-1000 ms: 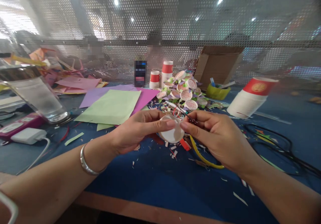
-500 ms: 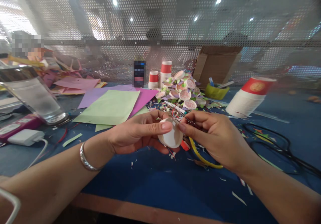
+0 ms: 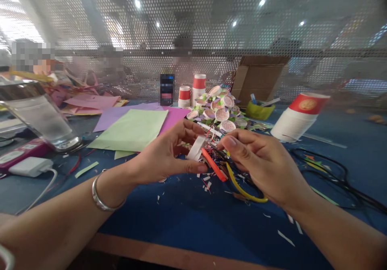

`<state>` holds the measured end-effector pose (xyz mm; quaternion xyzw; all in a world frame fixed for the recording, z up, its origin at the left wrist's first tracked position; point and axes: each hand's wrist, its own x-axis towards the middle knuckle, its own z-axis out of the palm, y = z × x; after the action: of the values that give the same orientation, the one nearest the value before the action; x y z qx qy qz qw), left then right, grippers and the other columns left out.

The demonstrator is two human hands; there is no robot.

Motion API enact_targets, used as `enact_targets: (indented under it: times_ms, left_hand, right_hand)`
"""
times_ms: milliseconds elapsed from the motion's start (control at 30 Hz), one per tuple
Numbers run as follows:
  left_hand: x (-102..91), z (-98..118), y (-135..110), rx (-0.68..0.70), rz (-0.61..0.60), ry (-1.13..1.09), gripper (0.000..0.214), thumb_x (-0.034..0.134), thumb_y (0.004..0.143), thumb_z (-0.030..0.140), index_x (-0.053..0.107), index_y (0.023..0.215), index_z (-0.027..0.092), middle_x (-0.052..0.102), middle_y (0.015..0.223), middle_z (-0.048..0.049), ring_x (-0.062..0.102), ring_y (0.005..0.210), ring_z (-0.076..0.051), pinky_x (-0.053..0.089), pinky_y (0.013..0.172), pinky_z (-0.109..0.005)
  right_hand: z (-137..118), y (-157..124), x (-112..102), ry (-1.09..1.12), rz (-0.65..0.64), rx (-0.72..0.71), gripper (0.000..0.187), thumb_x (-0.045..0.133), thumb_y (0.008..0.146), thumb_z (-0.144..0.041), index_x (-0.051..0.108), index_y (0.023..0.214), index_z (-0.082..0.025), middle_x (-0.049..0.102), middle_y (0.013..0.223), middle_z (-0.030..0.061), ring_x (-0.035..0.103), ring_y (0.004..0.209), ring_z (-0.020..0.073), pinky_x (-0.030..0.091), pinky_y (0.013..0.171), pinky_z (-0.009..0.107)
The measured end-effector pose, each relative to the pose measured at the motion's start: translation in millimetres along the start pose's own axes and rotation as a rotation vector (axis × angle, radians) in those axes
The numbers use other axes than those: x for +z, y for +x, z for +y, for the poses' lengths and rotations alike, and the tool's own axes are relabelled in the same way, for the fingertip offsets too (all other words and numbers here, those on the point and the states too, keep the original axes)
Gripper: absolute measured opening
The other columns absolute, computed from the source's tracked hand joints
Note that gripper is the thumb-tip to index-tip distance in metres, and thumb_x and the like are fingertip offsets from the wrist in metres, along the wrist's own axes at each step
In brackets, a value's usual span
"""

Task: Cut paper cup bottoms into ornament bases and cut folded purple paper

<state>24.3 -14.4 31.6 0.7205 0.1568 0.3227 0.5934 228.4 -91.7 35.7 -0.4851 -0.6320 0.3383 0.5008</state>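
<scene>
Between the thumb and curled fingers of my left hand (image 3: pixel 172 153) is a small white cut-off paper cup bottom (image 3: pixel 196 148), turned so that its side wall shows. My right hand (image 3: pixel 250 153) is closed just to the right of it, thumb bent against the fingers. Something thin and dark shows by those fingertips, too hidden to name. Under the hands lie an orange-red pen-like stick (image 3: pixel 214 165) and a curved yellow handle (image 3: pixel 242 189), among paper scraps. Right behind them a heap of cut cup bottoms (image 3: pixel 222 115) is mixed with green and purple bits.
Coloured paper sheets (image 3: pixel 130 129) lie to the left, near a tilted-looking glass of water (image 3: pixel 51 117) and a white charger (image 3: pixel 30 166). Red-and-white paper cups (image 3: pixel 298 119) lean in a stack at right, by black cables (image 3: pixel 335 177). Behind stands a cardboard box (image 3: pixel 256 76).
The cup bottom has turned from showing its round face to showing its side. My left thumb has moved down off its face, and my right fingers have drawn away from it.
</scene>
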Motion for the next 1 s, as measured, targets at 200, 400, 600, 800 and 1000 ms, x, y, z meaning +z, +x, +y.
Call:
enact_targets:
  times_ms: [200,400,600,800,1000]
  left_hand:
    - [-1.9,-1.2,0.5,0.107,0.140,0.347,0.052,0.083,0.075,0.021,0.054,0.118,0.017,0.061,0.110,-0.0049,0.063,0.089,-0.014,0.051,0.082,-0.027]
    - [-2.0,-2.3,0.6,0.096,0.181,0.284,0.051,0.084,0.075,0.026,0.052,0.114,0.018,0.062,0.102,-0.0037,0.061,0.086,-0.014,0.050,0.074,-0.025]
    - [1.9,-4.0,1.4,0.090,0.099,-0.043,0.054,0.081,0.079,0.016,0.050,0.123,0.022,0.062,0.103,-0.0015,0.060,0.087,-0.011,0.052,0.077,-0.021]
    - [7.6,-6.0,2.1,0.067,0.042,-0.214,0.054,0.082,0.073,0.006,0.052,0.116,0.020,0.061,0.094,0.0008,0.061,0.080,-0.009,0.050,0.065,-0.015]
    - [6.5,-3.0,1.7,0.016,0.005,-0.240,0.050,0.080,0.076,0.003,0.051,0.112,0.021,0.064,0.094,0.0010,0.061,0.080,-0.009,0.053,0.067,-0.015]
  right_hand:
    - [-1.4,-1.6,1.5,0.008,-0.051,-0.005,0.040,0.062,0.091,-0.058,0.066,0.080,-0.019,0.037,0.052,-0.0083,0.030,0.042,0.0049,0.020,0.038,0.022]
    - [-1.9,-0.1,2.5,0.030,-0.065,0.010,0.039,0.063,0.091,-0.056,0.063,0.077,-0.020,0.038,0.053,-0.0085,0.032,0.043,0.0053,0.025,0.039,0.021]
    - [2.8,1.6,4.1,0.048,-0.033,0.086,0.036,0.069,0.087,-0.055,0.065,0.087,-0.019,0.059,0.065,-0.0026,0.051,0.054,0.0091,0.039,0.048,0.023]
    - [8.8,3.4,5.9,-0.026,-0.014,0.075,0.033,0.071,0.086,-0.050,0.068,0.091,-0.018,0.065,0.081,0.0024,0.056,0.069,0.0132,0.044,0.058,0.025]
    - [7.6,3.3,6.0,0.018,-0.022,0.100,0.028,0.070,0.087,-0.045,0.065,0.087,-0.018,0.064,0.076,0.0019,0.054,0.061,0.0118,0.043,0.054,0.025]
